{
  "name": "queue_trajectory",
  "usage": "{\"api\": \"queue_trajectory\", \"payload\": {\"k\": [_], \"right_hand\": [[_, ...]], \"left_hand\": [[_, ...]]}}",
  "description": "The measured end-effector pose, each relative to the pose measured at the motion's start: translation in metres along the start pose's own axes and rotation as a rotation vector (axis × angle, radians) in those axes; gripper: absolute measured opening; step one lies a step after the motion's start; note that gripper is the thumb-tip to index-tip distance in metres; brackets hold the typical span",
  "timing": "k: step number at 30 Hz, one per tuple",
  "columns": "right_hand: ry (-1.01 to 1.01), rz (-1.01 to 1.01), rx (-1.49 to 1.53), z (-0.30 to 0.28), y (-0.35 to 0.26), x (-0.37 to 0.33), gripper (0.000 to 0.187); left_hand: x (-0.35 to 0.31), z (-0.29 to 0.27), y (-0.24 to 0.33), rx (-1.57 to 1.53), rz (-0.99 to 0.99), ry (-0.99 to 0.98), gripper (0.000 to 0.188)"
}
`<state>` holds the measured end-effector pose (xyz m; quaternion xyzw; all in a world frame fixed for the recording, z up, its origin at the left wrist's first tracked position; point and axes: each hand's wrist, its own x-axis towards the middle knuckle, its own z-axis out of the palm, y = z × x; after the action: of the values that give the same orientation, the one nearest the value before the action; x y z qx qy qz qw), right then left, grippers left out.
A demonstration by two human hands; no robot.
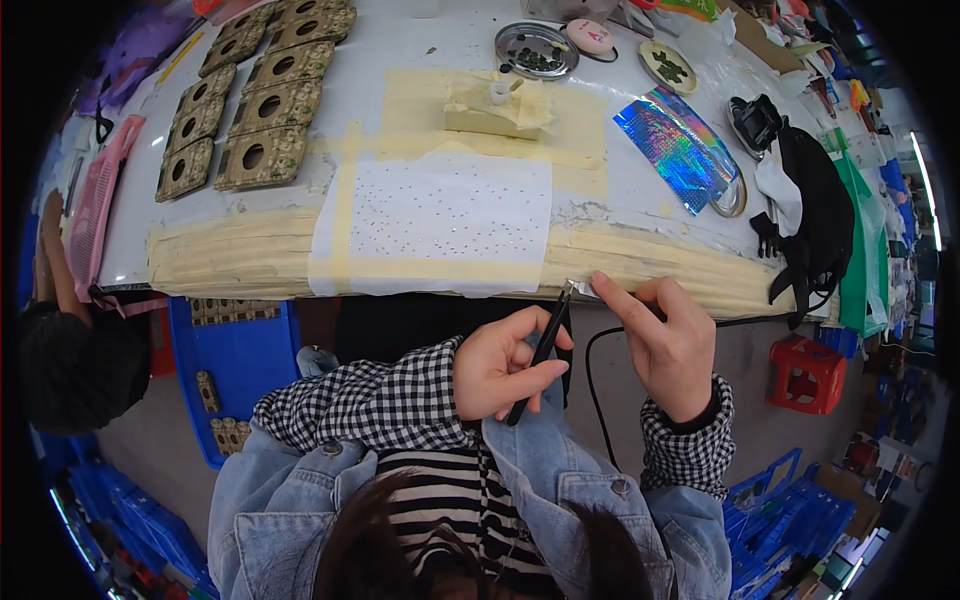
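My left hand (510,365) is closed around slim black tweezers (541,352), held slanting with the tip up at the table's near edge. The tip meets a small silvery piece (584,289). At its other side my right hand (665,345) has its index fingertip against this piece, with the other fingers curled; the underside of the grip is hidden. Just beyond my hands, a white sheet (450,205) dotted with tiny dark and shiny specks lies taped to the table. Behind it sits a block wrapped in cream tape (490,118), with a small white cup (499,93) on top.
Camouflage-patterned panels with round holes (262,155) lie in rows at the left. A metal dish of dark bits (537,50), a cream dish (668,67), an iridescent pouch (680,148) and a black bag (815,200) are beyond. A co-worker's arm (60,265) shows far left; a red stool (806,375) stands right.
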<state>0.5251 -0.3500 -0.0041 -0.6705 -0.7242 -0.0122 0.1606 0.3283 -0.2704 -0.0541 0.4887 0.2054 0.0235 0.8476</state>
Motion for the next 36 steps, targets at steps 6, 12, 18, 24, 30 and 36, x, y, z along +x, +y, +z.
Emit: {"api": "queue_trajectory", "payload": {"k": [6, 12, 18, 24, 30, 36], "right_hand": [[0.012, 0.066, 0.011, 0.002, -0.004, 0.000, 0.053], [-0.002, 0.046, 0.061, 0.003, -0.002, -0.003, 0.053], [0.019, 0.044, 0.006, 0.003, -0.003, -0.001, 0.053], [0.068, 0.132, 0.141, 0.006, 0.000, -0.006, 0.052], [0.119, 0.172, 0.153, 0.007, 0.002, -0.008, 0.051], [0.078, 0.142, 0.119, 0.007, -0.001, -0.008, 0.051]], "left_hand": [[0.000, 0.000, -0.002, 0.001, -0.005, -0.006, 0.024], [0.000, 0.001, -0.001, -0.006, -0.013, -0.011, 0.024], [0.000, 0.000, -0.001, 0.002, -0.014, -0.017, 0.024], [0.002, 0.000, -0.002, -0.051, 0.033, -0.061, 0.028], [0.005, -0.006, -0.004, -0.110, 0.031, -0.262, 0.043], [0.007, -0.010, -0.017, -0.377, -0.002, -0.334, 0.050]]}}
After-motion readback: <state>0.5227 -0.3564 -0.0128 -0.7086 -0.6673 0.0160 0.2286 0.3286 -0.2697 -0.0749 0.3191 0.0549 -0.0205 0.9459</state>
